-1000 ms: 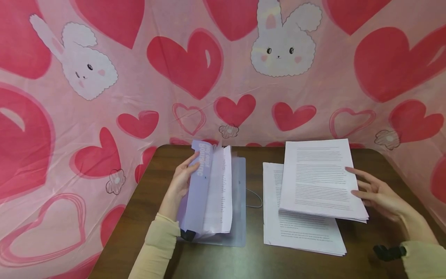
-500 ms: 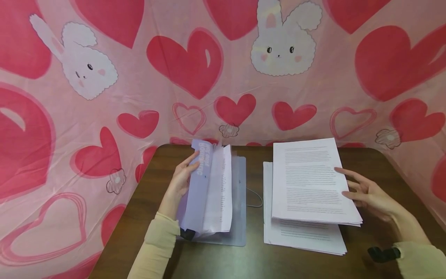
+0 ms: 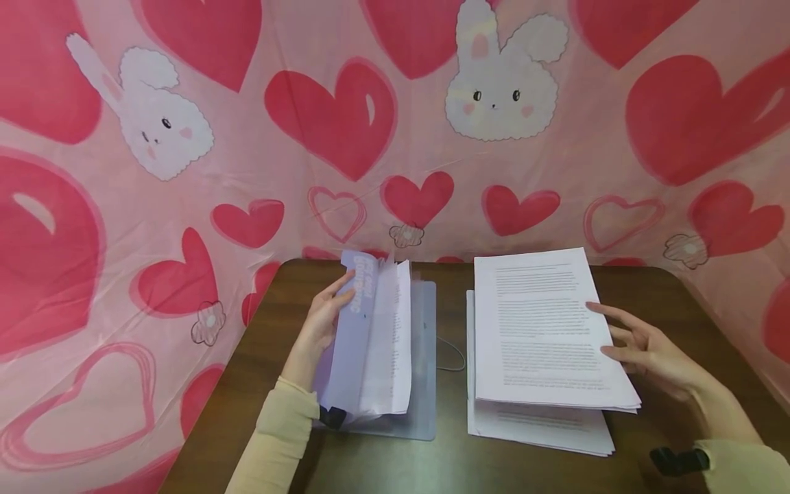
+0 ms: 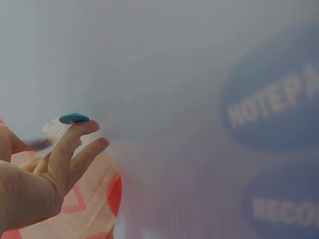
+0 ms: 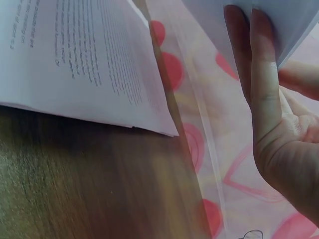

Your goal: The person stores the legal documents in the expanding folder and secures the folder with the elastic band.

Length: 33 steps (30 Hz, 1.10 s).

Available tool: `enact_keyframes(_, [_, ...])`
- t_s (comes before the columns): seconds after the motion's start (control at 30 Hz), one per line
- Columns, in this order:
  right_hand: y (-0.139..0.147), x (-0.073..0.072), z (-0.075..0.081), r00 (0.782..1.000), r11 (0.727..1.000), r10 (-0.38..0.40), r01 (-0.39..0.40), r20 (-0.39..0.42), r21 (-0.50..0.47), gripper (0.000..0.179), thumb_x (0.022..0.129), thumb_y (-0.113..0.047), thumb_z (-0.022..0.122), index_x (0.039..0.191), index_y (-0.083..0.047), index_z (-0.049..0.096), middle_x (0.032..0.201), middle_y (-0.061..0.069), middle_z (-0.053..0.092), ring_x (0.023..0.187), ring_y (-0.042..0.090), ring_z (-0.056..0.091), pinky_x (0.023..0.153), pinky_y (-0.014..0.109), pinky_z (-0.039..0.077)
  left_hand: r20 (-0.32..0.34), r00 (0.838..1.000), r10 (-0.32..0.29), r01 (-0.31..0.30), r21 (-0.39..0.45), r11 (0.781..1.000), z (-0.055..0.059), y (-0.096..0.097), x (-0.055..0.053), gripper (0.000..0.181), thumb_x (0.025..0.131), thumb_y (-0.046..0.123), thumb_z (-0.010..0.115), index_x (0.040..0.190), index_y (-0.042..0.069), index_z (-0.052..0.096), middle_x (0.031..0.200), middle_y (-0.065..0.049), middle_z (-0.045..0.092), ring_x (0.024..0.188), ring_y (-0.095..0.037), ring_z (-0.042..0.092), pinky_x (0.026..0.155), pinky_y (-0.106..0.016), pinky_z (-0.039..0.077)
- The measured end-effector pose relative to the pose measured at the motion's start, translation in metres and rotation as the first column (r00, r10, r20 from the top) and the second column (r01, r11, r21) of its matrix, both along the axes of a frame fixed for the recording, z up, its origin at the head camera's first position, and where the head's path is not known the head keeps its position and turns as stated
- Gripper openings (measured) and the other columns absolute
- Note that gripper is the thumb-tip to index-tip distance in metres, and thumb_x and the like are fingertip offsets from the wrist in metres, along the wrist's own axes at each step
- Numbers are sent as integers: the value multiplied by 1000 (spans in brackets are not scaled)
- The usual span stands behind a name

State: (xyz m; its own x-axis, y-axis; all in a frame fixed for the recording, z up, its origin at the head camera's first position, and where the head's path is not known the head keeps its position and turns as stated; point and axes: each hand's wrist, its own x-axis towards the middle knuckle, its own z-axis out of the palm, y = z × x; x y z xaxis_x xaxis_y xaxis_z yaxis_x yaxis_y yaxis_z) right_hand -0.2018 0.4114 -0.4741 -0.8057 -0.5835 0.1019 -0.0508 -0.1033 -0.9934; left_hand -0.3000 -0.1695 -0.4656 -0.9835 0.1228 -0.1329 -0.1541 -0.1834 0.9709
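Note:
My left hand holds up the lilac cover of a plastic folder, its fingers at the cover's left edge. Inside the folder stand clear sleeves and white printed sheets. In the left wrist view a small blue round button shows by my fingertips, and the cover fills most of the picture. My right hand grips a stack of printed sheets at its right edge, fingers beneath and thumb on top. This stack is raised over a second paper stack lying on the table, hiding most of it.
The brown wooden table ends in front of a pink cloth printed with hearts and rabbits. A grey elastic cord loops out from the folder's right side, between folder and papers.
The held paper stack has moved left and a little nearer, now covering more of the lower stack. My left hand and the folder have stayed in place.

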Motion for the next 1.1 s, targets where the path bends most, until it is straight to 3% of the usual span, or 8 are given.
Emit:
enact_keyframes(0.13, [-4, 2, 1, 1000, 1000, 23, -24, -9, -17, 83, 106, 22, 39, 175, -23, 28, 152, -6, 69, 118, 16, 78, 80, 40, 70, 3, 1000, 4, -4, 10, 1000, 0, 1, -1, 57, 114, 5, 53, 169, 6, 40, 183, -10, 24, 163, -31, 28, 137, -47, 26])
enact_keyframes(0.43, [-15, 4, 6, 997, 998, -38, 41, -61, 47, 81, 106, 20, 44, 173, -26, 33, 153, -12, 67, 117, 14, 78, 81, 38, 70, 12, 999, 31, -31, -12, 999, 4, 3, 0, 57, 113, 6, 55, 168, 8, 43, 180, -10, 31, 161, -27, 29, 139, -51, 18])
enact_keyframes(0.6, [-26, 5, 10, 996, 997, -51, 56, -76, 60, 80, 106, 18, 47, 172, -25, 35, 154, -14, 66, 117, 14, 78, 81, 36, 69, -22, 999, 26, -26, -3, 1000, 5, 1, 1, 57, 112, 5, 55, 168, 3, 40, 183, -10, 26, 168, -29, 17, 141, -55, 7])
enact_keyframes(0.67, [-30, 5, 11, 996, 997, -43, 48, -77, 55, 79, 106, 18, 47, 172, -24, 35, 155, -14, 65, 117, 14, 77, 82, 35, 69, -24, 999, 23, -23, -9, 1000, 4, 0, 1, 57, 113, 6, 55, 168, 4, 40, 182, -8, 29, 165, -24, 24, 139, -49, 15])
enact_keyframes(0.73, [-35, 4, 11, 997, 998, -34, 38, -76, 47, 79, 106, 18, 47, 173, -23, 34, 156, -13, 65, 118, 13, 77, 83, 35, 69, -8, 1000, 28, -28, -14, 1000, 5, 0, 1, 57, 113, 8, 56, 168, 8, 43, 174, -7, 42, 150, -16, 45, 131, -37, 34])
enact_keyframes(0.83, [-40, 5, 12, 997, 999, -31, 34, -72, 41, 79, 106, 18, 47, 172, -23, 35, 155, -13, 65, 119, 13, 77, 85, 35, 69, 11, 1000, 28, -28, -1, 1000, 5, 0, 2, 56, 113, 9, 56, 168, 11, 44, 150, 3, 61, 114, -2, 64, 101, -19, 54])
enact_keyframes(0.9, [-43, 5, 12, 997, 999, -29, 32, -69, 42, 79, 106, 18, 48, 172, -23, 35, 155, -13, 65, 119, 13, 77, 85, 35, 69, 15, 999, 29, -30, 19, 999, 5, -1, 2, 56, 114, 8, 55, 169, 11, 44, 131, 10, 69, 97, 0, 70, 88, -16, 59])
enact_keyframes(1.1, [-49, 6, 12, 998, 998, -25, 28, -57, 48, 78, 106, 17, 49, 172, -23, 35, 154, -13, 66, 116, 15, 79, 84, 36, 69, 25, 1000, -4, 2, 79, 997, 5, -3, 4, 57, 115, 8, 52, 171, 10, 38, 101, 16, 78, 89, -1, 75, 81, -18, 63])
